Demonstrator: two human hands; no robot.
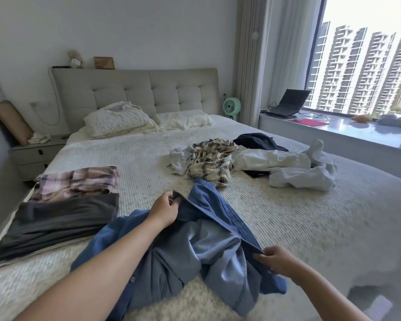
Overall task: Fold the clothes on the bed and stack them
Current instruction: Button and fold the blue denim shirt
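**Bed inventory: blue shirt in hand**

I log a blue denim shirt (208, 246), crumpled at lower centre on the bed (310, 223). My left hand (164, 209) pinches its collar edge; my right hand (276, 260) pinches the placket. Left of frame: folded pink plaid garment (79, 181) beside folded dark grey garment (63, 218). Centre right: unfolded heap (241, 163) of plaid, white and dark clothes.

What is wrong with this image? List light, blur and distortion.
Head view: daylight from the window blows out the sky; wide-angle lens bows the curtain and bed edges; left hand, right hand and blue shirt are slightly motion-blurred; the corners are soft; towers outside look smeared.
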